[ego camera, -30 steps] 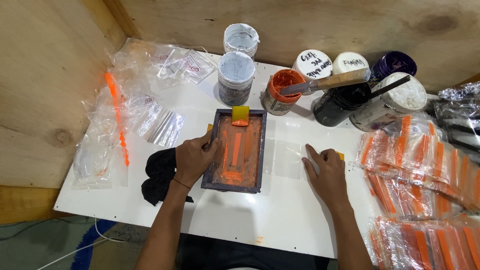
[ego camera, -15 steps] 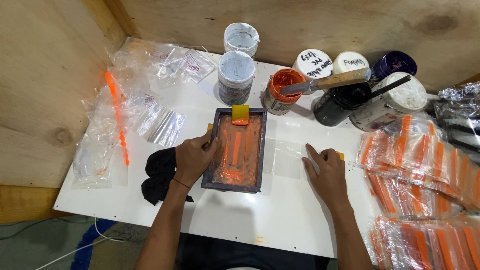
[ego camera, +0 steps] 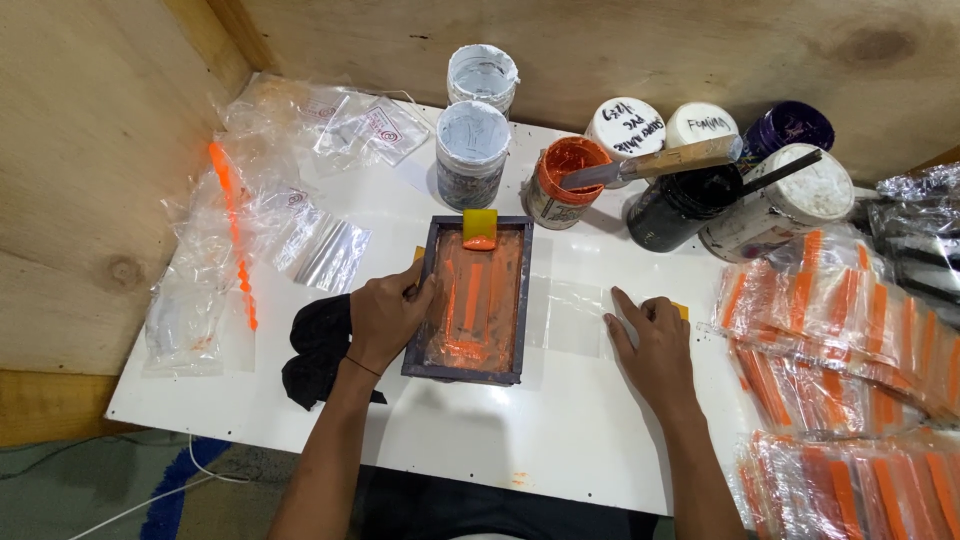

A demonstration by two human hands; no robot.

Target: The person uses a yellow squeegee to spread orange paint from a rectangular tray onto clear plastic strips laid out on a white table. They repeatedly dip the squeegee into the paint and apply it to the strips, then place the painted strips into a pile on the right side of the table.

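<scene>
Your white surface (ego camera: 560, 440) sits between wooden walls (ego camera: 90, 150). Your left hand (ego camera: 385, 318) grips the printing frame (ego camera: 472, 298); right hand (ego camera: 655, 345) fingers lie flat, spread, near bare room.

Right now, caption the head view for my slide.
Left hand grips an orange-inked screen frame; right hand presses a clear bag.
</scene>
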